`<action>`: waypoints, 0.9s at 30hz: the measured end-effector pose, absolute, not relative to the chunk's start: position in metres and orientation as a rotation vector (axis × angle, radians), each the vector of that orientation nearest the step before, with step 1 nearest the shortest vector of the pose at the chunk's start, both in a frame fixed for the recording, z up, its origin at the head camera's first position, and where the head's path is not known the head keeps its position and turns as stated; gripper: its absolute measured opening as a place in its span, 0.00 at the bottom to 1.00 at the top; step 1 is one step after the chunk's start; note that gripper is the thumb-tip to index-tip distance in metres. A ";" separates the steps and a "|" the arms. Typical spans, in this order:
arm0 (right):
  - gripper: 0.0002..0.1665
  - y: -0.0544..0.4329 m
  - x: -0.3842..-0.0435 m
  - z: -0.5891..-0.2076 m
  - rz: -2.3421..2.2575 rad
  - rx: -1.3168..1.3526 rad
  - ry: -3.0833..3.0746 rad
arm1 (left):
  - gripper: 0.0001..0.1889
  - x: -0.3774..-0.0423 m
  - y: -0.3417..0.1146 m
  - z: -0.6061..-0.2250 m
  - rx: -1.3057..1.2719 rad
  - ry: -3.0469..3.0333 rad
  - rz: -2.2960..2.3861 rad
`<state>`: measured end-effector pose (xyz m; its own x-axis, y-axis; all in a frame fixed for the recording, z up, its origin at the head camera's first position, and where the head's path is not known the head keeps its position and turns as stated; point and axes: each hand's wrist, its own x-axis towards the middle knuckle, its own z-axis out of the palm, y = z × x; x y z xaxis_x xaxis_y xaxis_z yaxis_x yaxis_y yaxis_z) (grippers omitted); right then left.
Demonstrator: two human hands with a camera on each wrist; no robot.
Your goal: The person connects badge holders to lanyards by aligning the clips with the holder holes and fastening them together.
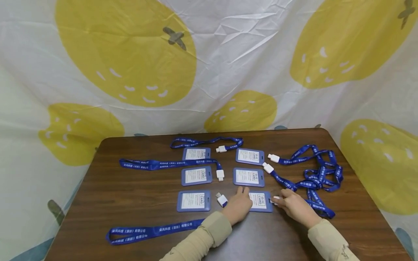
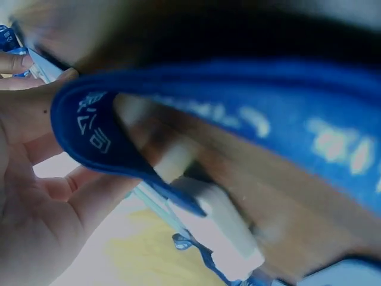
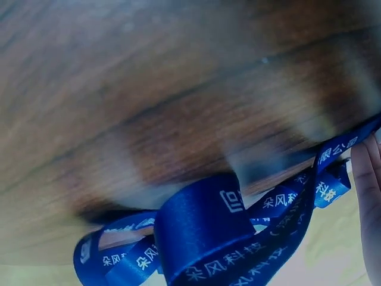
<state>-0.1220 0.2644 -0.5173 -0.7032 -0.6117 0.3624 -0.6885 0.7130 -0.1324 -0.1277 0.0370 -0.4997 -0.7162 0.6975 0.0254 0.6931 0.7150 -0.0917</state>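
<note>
In the head view my left hand (image 1: 239,206) grips the left end of a blue-rimmed ID card holder (image 1: 260,201) lying at the front of the middle column. My right hand (image 1: 296,207) pinches a white clip (image 1: 277,200) against the slot at the holder's right end; whether it is inside the slot I cannot tell. From that clip a blue lanyard (image 1: 321,209) trails rightward, its loops also showing in the right wrist view beside my right hand (image 3: 370,179). Another lanyard (image 2: 250,113) with a white clip (image 2: 220,232) crosses close beside my left hand (image 2: 41,185).
Card holders lie in two columns, among them a left front one (image 1: 194,201) and a back right one (image 1: 249,156). Lanyards lie around them: one along the back (image 1: 186,143), one at left (image 1: 156,165), several tangled at right (image 1: 321,174). A patterned sheet (image 1: 202,72) hangs behind the table.
</note>
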 end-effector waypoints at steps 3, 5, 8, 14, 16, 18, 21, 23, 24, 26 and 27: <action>0.17 0.266 -0.123 -0.518 0.399 1.049 -2.591 | 0.05 -0.127 0.038 -0.498 -1.168 -2.850 0.114; 0.18 0.267 -0.123 -0.519 0.402 1.063 -2.578 | 0.05 -0.127 0.039 -0.497 -1.171 -2.842 0.124; 0.18 0.267 -0.123 -0.520 0.408 1.050 -2.591 | 0.04 -0.127 0.040 -0.499 -1.161 -2.831 0.141; 0.20 0.263 -0.125 -0.522 0.412 1.065 -2.549 | 0.04 -0.125 0.040 -0.497 -1.150 -2.829 0.180; 0.20 0.263 -0.125 -0.522 0.423 1.080 -2.530 | 0.04 -0.125 0.041 -0.496 -1.151 -2.836 0.166; 0.20 0.263 -0.125 -0.522 0.435 1.090 -2.518 | 0.05 -0.124 0.041 -0.495 -1.144 -2.847 0.144; 0.19 0.263 -0.125 -0.521 0.439 1.090 -2.522 | 0.05 -0.124 0.042 -0.497 -1.133 -2.868 0.116; 0.19 0.262 -0.125 -0.520 0.438 1.082 -2.538 | 0.05 -0.124 0.043 -0.497 -1.125 -2.879 0.109; 0.19 0.262 -0.125 -0.520 0.434 1.074 -2.549 | 0.05 -0.125 0.043 -0.497 -1.121 -2.883 0.108; 0.18 0.261 -0.124 -0.520 0.427 1.048 -2.577 | 0.05 -0.125 0.042 -0.497 -1.118 -2.884 0.098; 0.18 0.261 -0.124 -0.520 0.429 1.032 -2.593 | 0.05 -0.125 0.042 -0.497 -1.117 -2.883 0.094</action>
<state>-0.1242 0.2607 -0.5200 -0.6894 -0.6070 0.3953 -0.7020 0.6944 -0.1580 -0.1252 0.0420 -0.4966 -0.7383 0.6741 0.0231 0.6712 0.7376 -0.0742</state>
